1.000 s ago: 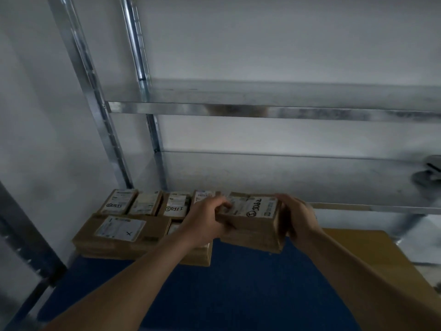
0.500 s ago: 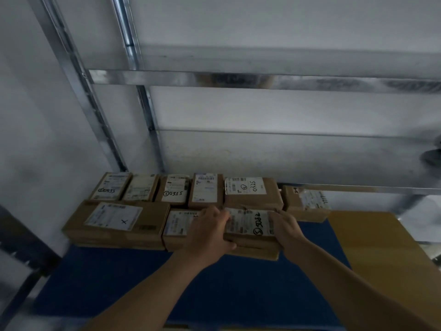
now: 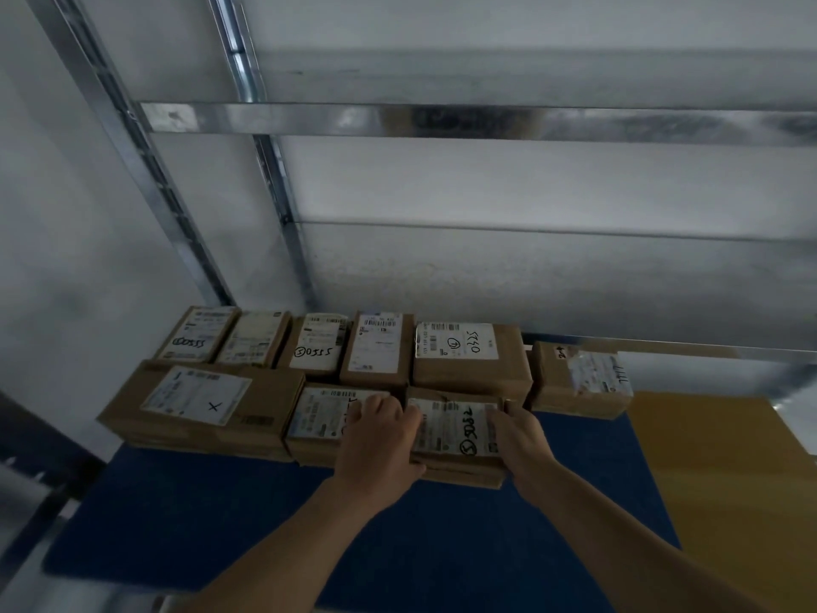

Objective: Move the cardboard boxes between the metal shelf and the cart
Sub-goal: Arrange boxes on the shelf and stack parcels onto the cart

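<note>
Cardboard box (image 3: 455,429) rests on the blue mat (image 3: 221,524), left hand (image 3: 380,444) and right hand (image 3: 521,440) gripping its sides.

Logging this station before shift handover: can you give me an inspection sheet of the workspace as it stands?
Surface: blue mat, with boxes along its far edge.
Job's things: digit-marked box in the front row, beside a plain-labelled box and an X-marked box; back row of six boxes behind them; metal shelf above.
Clutter: yellow-brown board to the right of the mat.
Grippers: left hand grips the digit-marked box's left edge, right hand its right edge.
Cables: nothing seen.
Surroundings: pale wall; dark frame at far left.
</note>
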Motion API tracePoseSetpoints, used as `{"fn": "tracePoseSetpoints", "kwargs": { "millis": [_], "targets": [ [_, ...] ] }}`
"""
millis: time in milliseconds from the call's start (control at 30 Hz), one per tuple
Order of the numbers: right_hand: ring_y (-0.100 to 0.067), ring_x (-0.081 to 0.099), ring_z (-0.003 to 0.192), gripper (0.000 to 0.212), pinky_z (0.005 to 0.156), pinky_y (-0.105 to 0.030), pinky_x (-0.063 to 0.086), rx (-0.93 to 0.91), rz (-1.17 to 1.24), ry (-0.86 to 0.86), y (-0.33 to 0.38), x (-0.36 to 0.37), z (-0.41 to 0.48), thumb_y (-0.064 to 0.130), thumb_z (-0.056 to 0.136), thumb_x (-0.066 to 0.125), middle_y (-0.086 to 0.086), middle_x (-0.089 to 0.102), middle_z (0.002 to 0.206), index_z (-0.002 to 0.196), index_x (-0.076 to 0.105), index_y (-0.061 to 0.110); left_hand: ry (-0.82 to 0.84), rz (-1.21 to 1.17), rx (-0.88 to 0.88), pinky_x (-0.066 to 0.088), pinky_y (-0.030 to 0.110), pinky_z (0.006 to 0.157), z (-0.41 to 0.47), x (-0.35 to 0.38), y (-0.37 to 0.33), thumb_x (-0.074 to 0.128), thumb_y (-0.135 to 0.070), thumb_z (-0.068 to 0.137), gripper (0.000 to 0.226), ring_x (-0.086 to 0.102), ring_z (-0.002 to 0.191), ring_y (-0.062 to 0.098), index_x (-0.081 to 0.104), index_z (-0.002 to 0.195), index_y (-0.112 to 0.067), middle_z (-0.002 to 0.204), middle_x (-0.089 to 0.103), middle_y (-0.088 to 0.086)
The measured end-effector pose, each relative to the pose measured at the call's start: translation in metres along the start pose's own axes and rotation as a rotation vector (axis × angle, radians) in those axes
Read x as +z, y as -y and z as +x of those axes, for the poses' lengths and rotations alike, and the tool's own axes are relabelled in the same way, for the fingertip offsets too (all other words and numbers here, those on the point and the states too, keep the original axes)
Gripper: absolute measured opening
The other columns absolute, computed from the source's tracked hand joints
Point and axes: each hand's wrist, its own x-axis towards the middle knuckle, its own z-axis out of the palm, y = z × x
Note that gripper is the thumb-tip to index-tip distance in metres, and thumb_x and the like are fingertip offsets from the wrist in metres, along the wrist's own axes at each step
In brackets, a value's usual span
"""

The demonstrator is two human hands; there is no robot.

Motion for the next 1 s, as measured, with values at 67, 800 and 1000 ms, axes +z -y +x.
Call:
{"fn": "tracePoseSetpoints", "kwargs": {
  "millis": [67,800,1000],
  "targets": [
    [-0.025,0.071,0.085,0.015,0.078,-0.043,0.06,0.009,-0.01,0.001,-0.001,-0.001,0.005,0.02,0.101,0.048,-0.009,0.074,0.092,0.104,0.063,0.016,0.017,0.013,0.003,0.03,0.04,0.105,0.002,0.003,-0.001,0.066,-0.055,0.082,0.059,0.036,0.122,0.022,0.044,0.128,-0.024,0.123,0.049,-0.002],
    [-0.021,0.07,0.087,0.019,0.069,-0.035,0.058,0.033,-0.123,-0.029,-0.002,-0.002,0.007,0.007,0.091,0.052,-0.005,0.073,0.093,0.099,0.067,0.015,0.098,0.062,0.025,0.026,0.048,0.11,0.003,-0.002,0.002,0.064,-0.056,0.082,0.06,0.032,0.13,0.026,0.044,0.128,-0.023,0.13,0.046,0.002],
    [-0.016,0.067,0.086,0.016,0.058,-0.025,0.05,-0.051,-0.213,-0.065,0.001,-0.005,-0.01,0.013,0.094,0.053,-0.001,0.071,0.095,0.098,0.067,0.019,0.035,0.013,0.051,0.029,0.044,0.108,-0.004,-0.008,0.007,0.059,-0.065,0.08,0.068,0.033,0.128,0.023,0.043,0.132,-0.025,0.13,0.04,-0.001]
  ]
}}
